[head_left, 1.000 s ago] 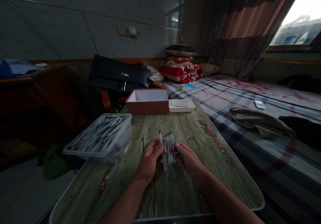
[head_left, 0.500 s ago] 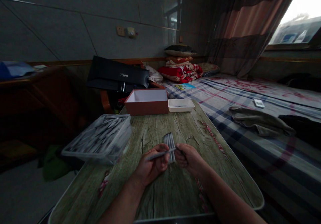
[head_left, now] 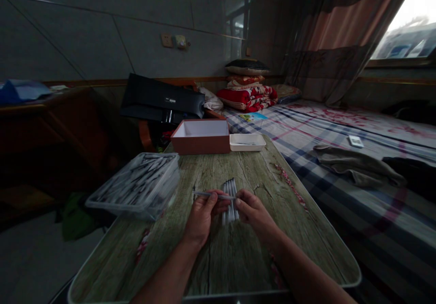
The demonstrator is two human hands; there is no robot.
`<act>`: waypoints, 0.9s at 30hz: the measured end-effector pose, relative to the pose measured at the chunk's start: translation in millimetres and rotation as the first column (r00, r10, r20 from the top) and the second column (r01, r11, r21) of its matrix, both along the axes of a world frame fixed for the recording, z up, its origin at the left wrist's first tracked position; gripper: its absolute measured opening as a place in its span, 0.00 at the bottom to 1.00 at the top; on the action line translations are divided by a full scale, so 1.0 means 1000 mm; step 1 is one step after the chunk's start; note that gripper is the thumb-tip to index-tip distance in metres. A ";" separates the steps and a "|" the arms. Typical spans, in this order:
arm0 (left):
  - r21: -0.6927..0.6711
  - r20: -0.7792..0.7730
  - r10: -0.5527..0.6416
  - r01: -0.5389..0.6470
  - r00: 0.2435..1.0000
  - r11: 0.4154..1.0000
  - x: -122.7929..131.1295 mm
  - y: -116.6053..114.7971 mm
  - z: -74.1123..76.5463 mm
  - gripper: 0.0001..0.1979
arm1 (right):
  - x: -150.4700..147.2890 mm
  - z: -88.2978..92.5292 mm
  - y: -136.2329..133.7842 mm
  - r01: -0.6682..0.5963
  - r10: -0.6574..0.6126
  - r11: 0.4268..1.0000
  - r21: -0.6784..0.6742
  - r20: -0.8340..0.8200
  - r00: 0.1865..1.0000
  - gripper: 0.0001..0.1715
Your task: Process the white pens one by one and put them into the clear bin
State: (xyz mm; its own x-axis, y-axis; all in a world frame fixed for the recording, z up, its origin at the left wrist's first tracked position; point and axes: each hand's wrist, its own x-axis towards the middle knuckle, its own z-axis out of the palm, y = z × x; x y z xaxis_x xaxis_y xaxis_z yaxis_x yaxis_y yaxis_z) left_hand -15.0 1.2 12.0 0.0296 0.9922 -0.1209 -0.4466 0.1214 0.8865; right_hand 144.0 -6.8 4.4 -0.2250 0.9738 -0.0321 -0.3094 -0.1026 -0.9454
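Observation:
A slim grey pen (head_left: 203,194) is held almost level above the table between both hands. My left hand (head_left: 201,217) is closed around its middle with the thumb on top. At its right end, the fingers of my right hand (head_left: 255,211) pinch it. Just beneath and behind the hands, several similar pens (head_left: 230,186) lie side by side on the tabletop, their dark ends pointing away from me. To the left, a clear plastic bin (head_left: 160,199) is heaped with many more pens (head_left: 136,181).
A wood-grain table (head_left: 190,170) carries everything. At its far edge stand a reddish-brown box (head_left: 200,146) with a white inside and a white tray (head_left: 247,147) holding a thin item. A bed with a plaid sheet (head_left: 299,158) adjoins the right side; a black monitor (head_left: 160,99) leans behind.
The pen has swung from a slant to nearly level, its left end rising and reaching farther left. My left hand has turned so its thumb lies over the pen.

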 end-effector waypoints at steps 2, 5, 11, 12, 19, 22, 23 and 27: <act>-0.010 0.025 0.005 -0.005 1.000 1.000 0.000 0.000 0.000 0.15 | 0.001 0.001 0.000 -0.015 0.014 1.000 0.026 0.024 1.000 0.19; -0.008 0.011 -0.001 0.001 1.000 1.000 0.000 -0.001 0.002 0.15 | 0.002 0.002 0.001 -0.015 0.016 1.000 -0.021 0.051 0.999 0.22; 0.029 -0.057 -0.011 0.013 0.998 1.000 0.002 -0.002 0.002 0.15 | 0.000 0.000 0.002 -0.027 0.031 0.999 -0.041 0.087 0.996 0.23; 0.030 -0.052 -0.009 0.010 0.999 0.999 0.002 -0.002 0.001 0.15 | 0.000 0.000 0.002 -0.032 0.033 0.999 -0.027 0.049 0.998 0.21; 0.040 -0.061 -0.014 0.017 0.998 0.999 0.002 -0.002 0.000 0.14 | 0.002 -0.003 0.001 0.007 0.001 0.997 -0.082 0.090 0.996 0.25; 0.032 -0.053 -0.021 0.023 0.998 0.999 0.002 -0.003 0.001 0.14 | 0.001 -0.001 0.001 -0.009 0.016 0.997 -0.080 0.085 0.996 0.23; 0.028 -0.045 -0.019 0.020 0.999 0.999 0.002 -0.003 0.001 0.14 | 0.001 0.000 0.000 -0.015 0.019 0.998 -0.069 0.056 0.998 0.20; 0.025 -0.024 -0.010 0.011 1.000 1.000 0.002 -0.002 0.001 0.13 | 0.002 -0.001 -0.001 0.001 0.000 0.999 -0.042 0.019 1.000 0.21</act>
State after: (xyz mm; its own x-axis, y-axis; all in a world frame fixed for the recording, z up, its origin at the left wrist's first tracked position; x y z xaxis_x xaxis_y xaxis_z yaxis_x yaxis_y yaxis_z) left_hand -13.5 -0.6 13.2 0.0375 0.9946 -0.0966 -0.4240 0.1034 0.8998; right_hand 146.0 -8.1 3.5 -0.2237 0.9716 -0.0775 -0.2912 -0.1425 -0.9460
